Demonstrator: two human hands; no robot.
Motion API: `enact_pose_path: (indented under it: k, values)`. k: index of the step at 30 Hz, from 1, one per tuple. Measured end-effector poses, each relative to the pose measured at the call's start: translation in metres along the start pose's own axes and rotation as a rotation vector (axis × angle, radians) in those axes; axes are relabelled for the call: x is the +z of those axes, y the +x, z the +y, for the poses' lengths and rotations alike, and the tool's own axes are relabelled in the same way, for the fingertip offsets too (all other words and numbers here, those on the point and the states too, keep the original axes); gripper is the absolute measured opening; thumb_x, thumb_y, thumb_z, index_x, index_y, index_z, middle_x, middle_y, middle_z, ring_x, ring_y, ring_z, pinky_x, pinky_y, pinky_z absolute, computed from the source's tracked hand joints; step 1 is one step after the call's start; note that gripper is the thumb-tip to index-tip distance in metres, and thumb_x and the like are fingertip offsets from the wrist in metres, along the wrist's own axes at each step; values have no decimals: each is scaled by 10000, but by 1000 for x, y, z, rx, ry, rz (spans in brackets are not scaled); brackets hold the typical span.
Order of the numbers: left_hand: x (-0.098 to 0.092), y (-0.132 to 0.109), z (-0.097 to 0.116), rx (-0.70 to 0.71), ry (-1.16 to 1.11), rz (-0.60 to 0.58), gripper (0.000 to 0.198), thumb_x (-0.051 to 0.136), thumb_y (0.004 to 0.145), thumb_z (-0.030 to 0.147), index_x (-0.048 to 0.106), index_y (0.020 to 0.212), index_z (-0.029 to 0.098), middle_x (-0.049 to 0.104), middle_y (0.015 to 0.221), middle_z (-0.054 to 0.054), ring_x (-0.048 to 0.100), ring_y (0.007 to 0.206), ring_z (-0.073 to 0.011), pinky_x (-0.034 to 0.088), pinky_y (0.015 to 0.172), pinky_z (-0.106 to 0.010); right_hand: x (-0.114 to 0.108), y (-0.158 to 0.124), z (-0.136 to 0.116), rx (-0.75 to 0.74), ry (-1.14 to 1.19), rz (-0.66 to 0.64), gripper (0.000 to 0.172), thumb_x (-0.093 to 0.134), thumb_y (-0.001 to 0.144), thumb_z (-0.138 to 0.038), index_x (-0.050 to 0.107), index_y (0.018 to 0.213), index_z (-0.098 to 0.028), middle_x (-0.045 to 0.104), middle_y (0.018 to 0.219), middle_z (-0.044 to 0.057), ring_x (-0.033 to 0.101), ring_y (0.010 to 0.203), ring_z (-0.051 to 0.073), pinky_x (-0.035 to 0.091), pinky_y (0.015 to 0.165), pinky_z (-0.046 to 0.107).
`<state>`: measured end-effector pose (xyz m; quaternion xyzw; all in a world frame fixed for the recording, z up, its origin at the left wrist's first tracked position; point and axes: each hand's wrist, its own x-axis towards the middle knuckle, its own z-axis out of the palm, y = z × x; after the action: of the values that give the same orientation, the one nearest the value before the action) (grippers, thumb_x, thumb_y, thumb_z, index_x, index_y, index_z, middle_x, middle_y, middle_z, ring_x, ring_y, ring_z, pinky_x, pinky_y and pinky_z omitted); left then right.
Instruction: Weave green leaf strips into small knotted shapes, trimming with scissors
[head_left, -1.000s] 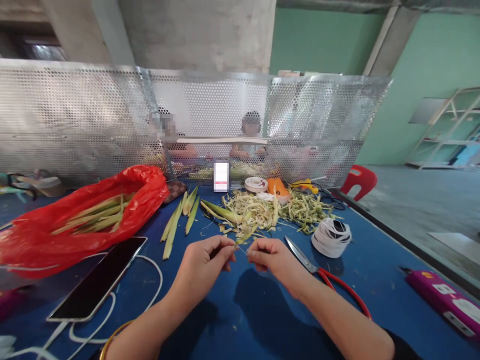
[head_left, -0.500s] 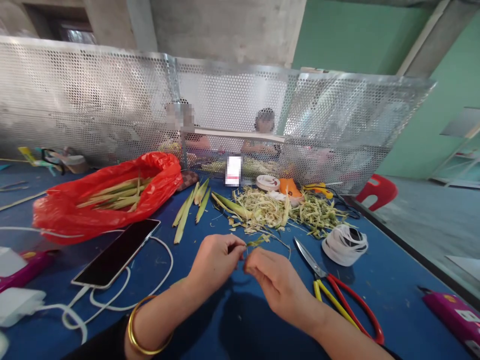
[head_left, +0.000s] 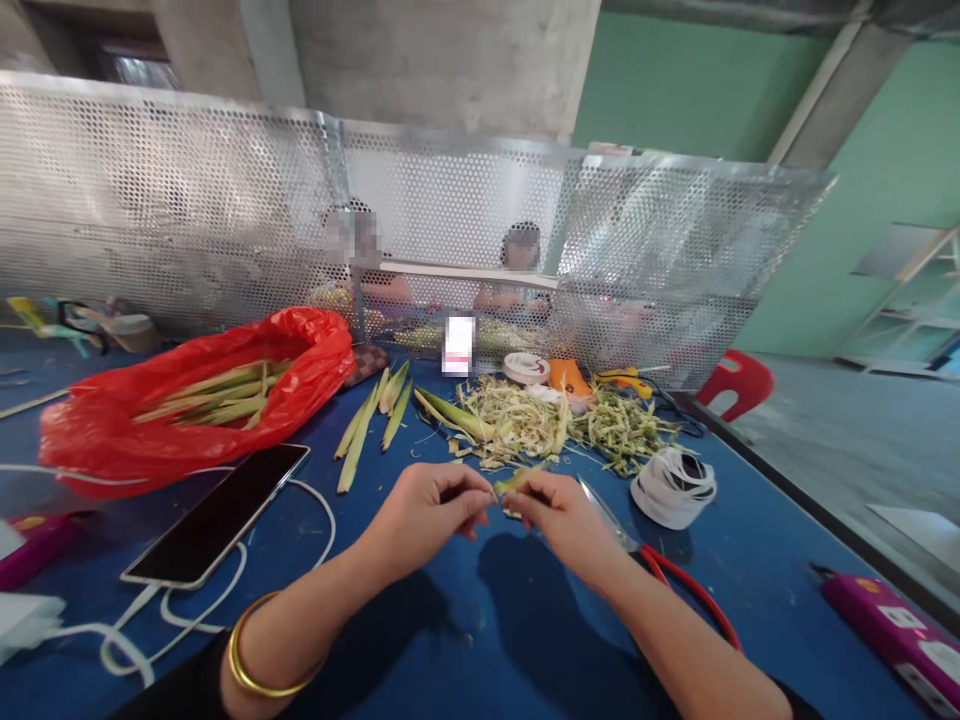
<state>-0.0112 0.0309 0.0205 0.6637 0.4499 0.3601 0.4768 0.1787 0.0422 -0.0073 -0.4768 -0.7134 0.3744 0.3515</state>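
Left hand [head_left: 433, 508] and right hand [head_left: 561, 515] pinching green leaf strip [head_left: 516, 481] over blue table [head_left: 540, 650], red-handled scissors [head_left: 691, 580], red bag [head_left: 86, 440]

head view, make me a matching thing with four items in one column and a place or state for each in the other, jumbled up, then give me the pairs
1. red plastic bag
2. gold bangle
3. scissors
4. pale shredded leaves

a. partly hidden by the right forearm
b. open, with long leaf strips inside
c. heaped beyond the left hand and right hand
d. around the left forearm

Pairs: 1-b, 2-d, 3-a, 4-c
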Motion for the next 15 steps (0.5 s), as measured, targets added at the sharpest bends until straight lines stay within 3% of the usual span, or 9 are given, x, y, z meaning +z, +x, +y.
enact_pose_path:
  k: [2, 4, 8, 12, 15]
  values:
    - [-2, 4, -4, -24, -4, 139, 172, 560, 761, 303, 641, 762, 151, 622, 618, 12, 561, 503, -96, 471, 536, -215, 7, -5, -4, -77, -46, -9, 163, 533, 820, -190, 549, 658, -179, 500, 573, -33, 469, 558, 114, 357, 536, 221]
    - [-3, 7, -8, -60, 9, 206, 194, 558, 756, 315, 651, 767, 146, 623, 613, 7, 563, 491, -101, 469, 524, -221, 13, -11, -9, -234, -110, 14, 175, 490, 848, -155, 535, 682, -185, 543, 675, -7, 516, 649, 125, 391, 613, 231]
    - [0, 8, -15, -117, 27, 178, 196, 550, 738, 300, 674, 764, 151, 627, 597, 9, 568, 477, -111, 453, 499, -220, 19, -19, -15, -484, -120, 25, 164, 430, 897, -148, 543, 789, -197, 573, 1032, 59, 562, 863, 137, 419, 753, 236]
    - [5, 4, -14, -93, 187, 141, 192, 515, 736, 256, 675, 692, 160, 630, 577, 11, 581, 489, -122, 434, 510, -219, 20, -17, -15, -462, -47, -30, 202, 381, 935, -175, 505, 778, -202, 566, 810, 23, 542, 752, 121, 423, 706, 215]
    - [7, 1, -12, -45, 365, 131, 226, 479, 740, 213, 694, 682, 179, 651, 584, 8, 593, 524, -129, 415, 541, -221, 22, -18, -14, -484, -162, -34, 208, 373, 917, -150, 490, 751, -196, 531, 739, 14, 501, 672, 124, 399, 627, 215]
